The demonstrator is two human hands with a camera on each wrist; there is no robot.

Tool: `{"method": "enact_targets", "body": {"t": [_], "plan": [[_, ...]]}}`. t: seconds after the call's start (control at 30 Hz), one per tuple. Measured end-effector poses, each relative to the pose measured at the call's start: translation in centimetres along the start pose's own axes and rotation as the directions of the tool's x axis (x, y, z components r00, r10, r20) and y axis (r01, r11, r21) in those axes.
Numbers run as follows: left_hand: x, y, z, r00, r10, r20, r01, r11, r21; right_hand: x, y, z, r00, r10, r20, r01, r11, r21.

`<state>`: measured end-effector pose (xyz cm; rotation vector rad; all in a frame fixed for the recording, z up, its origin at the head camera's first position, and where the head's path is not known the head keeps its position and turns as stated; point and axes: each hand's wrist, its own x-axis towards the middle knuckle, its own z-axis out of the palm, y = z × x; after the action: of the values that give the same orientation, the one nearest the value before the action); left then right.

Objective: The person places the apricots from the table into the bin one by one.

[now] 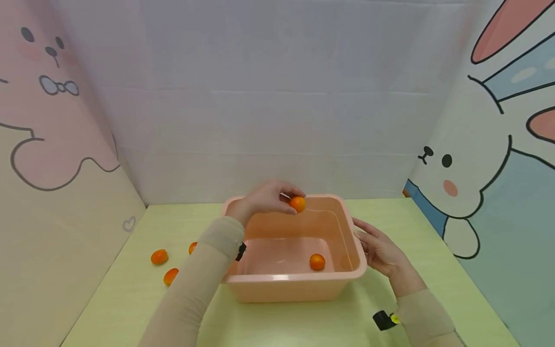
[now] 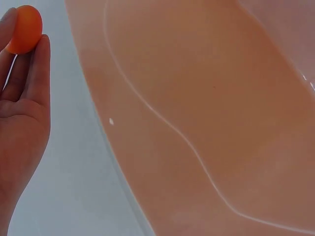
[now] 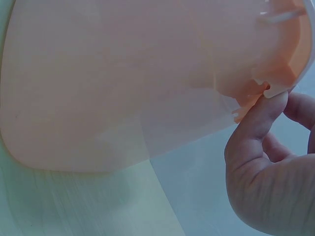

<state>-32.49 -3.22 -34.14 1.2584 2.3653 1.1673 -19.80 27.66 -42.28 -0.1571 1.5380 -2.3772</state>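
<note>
My left hand (image 1: 270, 197) is over the far part of a peach plastic basin (image 1: 295, 289), pinching a small round orange fruit (image 1: 298, 204) between thumb and fingertips. The left wrist view has that fruit at its upper left, with the basin's inner wall (image 2: 211, 113) alongside. One more orange fruit (image 1: 317, 262) lies on the basin floor, toward the right. At the basin's right side, my right hand (image 1: 381, 248) grips the rim; up close, its thumb (image 3: 261, 115) is against the rim's underside.
Several orange fruits lie on the pale green table left of the basin, among them one at the far left (image 1: 159, 257) and a nearer one (image 1: 171, 276); my left forearm partly covers some. White and cartoon-printed panels enclose the table's back and sides.
</note>
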Motion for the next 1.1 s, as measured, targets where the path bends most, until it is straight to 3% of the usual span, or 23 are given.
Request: {"method": "enact_targets", "body": {"t": [0.27,0.67,1.1], "plan": [[0.6,-1.3,1.7,0.991,-0.102,0.081,0.102,0.995,0.003,0.1,-0.2,0.1,1.000,0.014,-0.024,-0.014,1.000,-0.009],[0.6,-1.9,4.5,0.972,-0.165,0.167,0.159,0.986,0.051,-0.1,-0.2,0.3,0.999,0.026,-0.034,-0.027,0.999,-0.019],[0.6,-2.6,5.1,0.957,-0.233,0.175,0.220,0.971,0.088,-0.2,-0.1,0.2,1.000,0.008,0.001,-0.008,1.000,-0.002]]}}
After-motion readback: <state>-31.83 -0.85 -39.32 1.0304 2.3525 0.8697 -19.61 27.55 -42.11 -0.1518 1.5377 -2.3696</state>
